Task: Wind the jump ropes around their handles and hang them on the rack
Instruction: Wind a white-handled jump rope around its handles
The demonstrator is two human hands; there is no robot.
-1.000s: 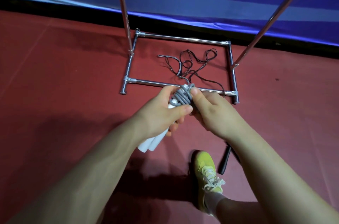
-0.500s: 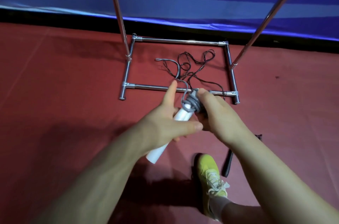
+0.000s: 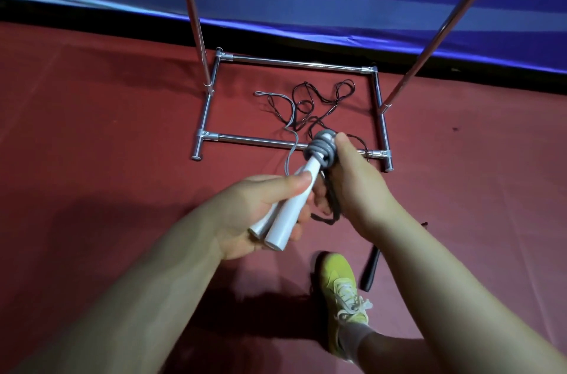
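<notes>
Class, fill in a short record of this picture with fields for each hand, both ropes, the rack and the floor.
left hand: left hand grips the two white handles
right hand: right hand holds the grey rope coiled at the handle tops
grey rope tail: loose, trailing to the floor
black rope: black rope lies tangled inside the rack base, unwound
black handle: black handle lies beside the yellow shoe
rack: rack stands on the red floor; its top bar is out of view
</notes>
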